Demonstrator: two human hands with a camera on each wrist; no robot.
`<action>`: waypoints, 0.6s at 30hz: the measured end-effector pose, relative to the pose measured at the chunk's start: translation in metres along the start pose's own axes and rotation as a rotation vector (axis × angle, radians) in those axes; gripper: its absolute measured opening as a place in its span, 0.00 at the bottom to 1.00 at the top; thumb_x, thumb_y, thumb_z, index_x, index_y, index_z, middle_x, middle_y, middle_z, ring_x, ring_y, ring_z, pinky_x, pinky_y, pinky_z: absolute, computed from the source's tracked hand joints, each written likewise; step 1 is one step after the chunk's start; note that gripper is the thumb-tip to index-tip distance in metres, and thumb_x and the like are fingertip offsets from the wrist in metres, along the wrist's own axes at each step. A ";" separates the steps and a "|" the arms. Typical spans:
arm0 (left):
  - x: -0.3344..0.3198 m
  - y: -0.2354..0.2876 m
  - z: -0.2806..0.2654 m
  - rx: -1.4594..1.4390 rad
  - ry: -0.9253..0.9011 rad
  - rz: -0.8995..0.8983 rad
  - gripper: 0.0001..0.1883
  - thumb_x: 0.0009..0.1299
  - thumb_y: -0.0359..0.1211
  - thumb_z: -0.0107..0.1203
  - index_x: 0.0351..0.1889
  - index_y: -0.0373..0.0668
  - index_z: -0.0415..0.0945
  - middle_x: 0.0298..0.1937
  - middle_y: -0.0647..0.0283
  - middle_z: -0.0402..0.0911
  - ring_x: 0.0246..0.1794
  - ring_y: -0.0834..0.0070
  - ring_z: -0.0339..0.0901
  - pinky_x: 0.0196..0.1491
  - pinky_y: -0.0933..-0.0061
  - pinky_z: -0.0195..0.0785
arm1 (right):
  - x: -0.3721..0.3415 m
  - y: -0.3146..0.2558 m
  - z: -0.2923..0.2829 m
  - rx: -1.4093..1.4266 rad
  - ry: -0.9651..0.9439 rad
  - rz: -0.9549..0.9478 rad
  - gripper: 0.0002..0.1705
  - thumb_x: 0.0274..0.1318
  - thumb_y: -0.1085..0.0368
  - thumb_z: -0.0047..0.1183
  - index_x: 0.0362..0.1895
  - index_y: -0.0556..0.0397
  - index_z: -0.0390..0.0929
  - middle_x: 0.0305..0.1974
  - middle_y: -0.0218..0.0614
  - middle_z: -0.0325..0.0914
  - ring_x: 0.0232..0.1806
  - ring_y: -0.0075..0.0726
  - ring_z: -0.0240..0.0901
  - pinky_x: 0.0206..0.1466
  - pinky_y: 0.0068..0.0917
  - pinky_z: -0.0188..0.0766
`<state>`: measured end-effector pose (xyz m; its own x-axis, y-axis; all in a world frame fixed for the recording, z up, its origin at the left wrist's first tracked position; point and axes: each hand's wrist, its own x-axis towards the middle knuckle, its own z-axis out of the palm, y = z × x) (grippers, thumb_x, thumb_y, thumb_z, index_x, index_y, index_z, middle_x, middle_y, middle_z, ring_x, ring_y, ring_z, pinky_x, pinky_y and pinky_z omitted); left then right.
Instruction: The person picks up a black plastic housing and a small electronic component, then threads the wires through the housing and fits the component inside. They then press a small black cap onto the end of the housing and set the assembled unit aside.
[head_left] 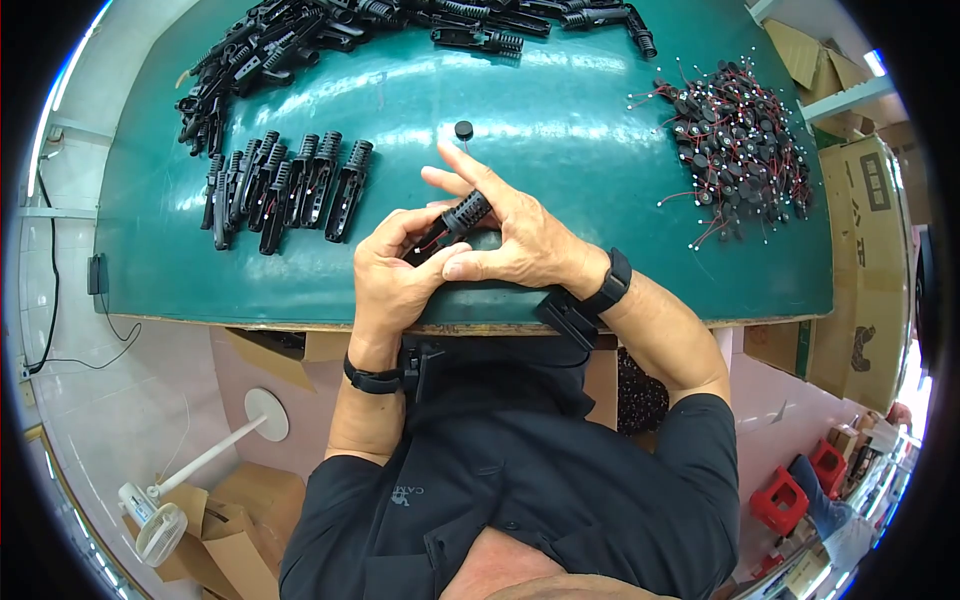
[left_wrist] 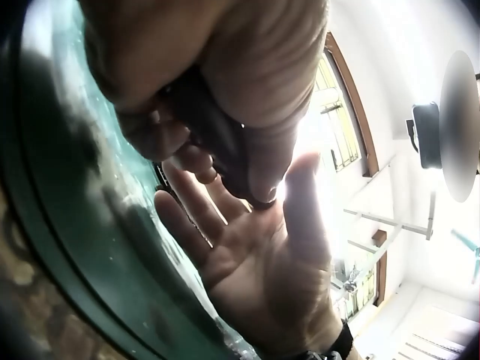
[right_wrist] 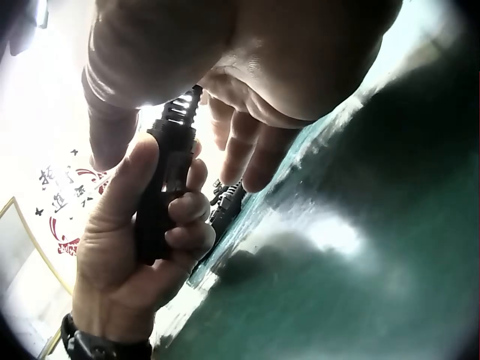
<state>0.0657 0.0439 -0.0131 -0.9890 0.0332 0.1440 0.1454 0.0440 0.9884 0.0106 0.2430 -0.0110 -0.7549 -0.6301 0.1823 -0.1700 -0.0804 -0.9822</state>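
Left hand (head_left: 390, 280) is gripping the black ribbed housing (head_left: 466, 213) above the green table (head_left: 590, 150), presumably steadying it, while the right hand (head_left: 532, 236), fingers extended, is resting its palm at the ribbed end, likely bracing.

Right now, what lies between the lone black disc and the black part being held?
The outstretched fingers of the right grip cross between the disc and the part; this shows in the head view.
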 end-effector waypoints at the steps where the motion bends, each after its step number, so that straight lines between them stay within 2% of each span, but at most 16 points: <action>1: 0.001 -0.001 -0.001 -0.007 -0.009 -0.022 0.22 0.63 0.24 0.76 0.55 0.35 0.84 0.50 0.61 0.86 0.51 0.75 0.85 0.55 0.73 0.80 | 0.000 0.000 0.000 0.000 -0.003 0.003 0.74 0.51 0.51 0.80 0.87 0.47 0.37 0.81 0.54 0.58 0.72 0.47 0.73 0.75 0.45 0.72; 4: 0.004 0.002 -0.003 -0.045 -0.031 -0.063 0.22 0.63 0.23 0.75 0.56 0.34 0.84 0.52 0.60 0.87 0.51 0.74 0.85 0.56 0.72 0.79 | 0.002 0.000 -0.003 -0.038 0.006 -0.084 0.73 0.52 0.52 0.80 0.87 0.47 0.37 0.81 0.53 0.58 0.71 0.46 0.74 0.73 0.45 0.73; 7: 0.002 0.004 -0.003 -0.098 -0.060 -0.119 0.22 0.64 0.23 0.75 0.56 0.33 0.83 0.53 0.58 0.87 0.52 0.74 0.85 0.57 0.72 0.79 | 0.001 0.000 -0.003 -0.028 0.009 -0.054 0.73 0.52 0.51 0.79 0.87 0.47 0.37 0.81 0.53 0.59 0.70 0.45 0.74 0.73 0.44 0.73; 11: 0.008 0.004 0.001 -0.168 -0.056 -0.058 0.22 0.65 0.22 0.74 0.57 0.32 0.83 0.54 0.56 0.88 0.52 0.74 0.85 0.58 0.72 0.79 | 0.003 -0.004 -0.004 0.034 0.047 -0.060 0.72 0.52 0.50 0.79 0.88 0.47 0.37 0.80 0.52 0.59 0.70 0.42 0.75 0.73 0.42 0.73; 18: 0.007 0.006 -0.005 -0.121 -0.072 -0.131 0.21 0.66 0.23 0.73 0.58 0.32 0.83 0.52 0.58 0.88 0.50 0.77 0.85 0.56 0.75 0.79 | -0.002 -0.001 -0.002 0.022 0.008 -0.046 0.73 0.52 0.50 0.79 0.88 0.48 0.37 0.81 0.53 0.58 0.69 0.40 0.75 0.73 0.41 0.73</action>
<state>0.0598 0.0390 -0.0059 -0.9943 0.1061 0.0138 0.0066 -0.0676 0.9977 0.0111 0.2453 -0.0105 -0.7515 -0.6192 0.2276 -0.1905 -0.1266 -0.9735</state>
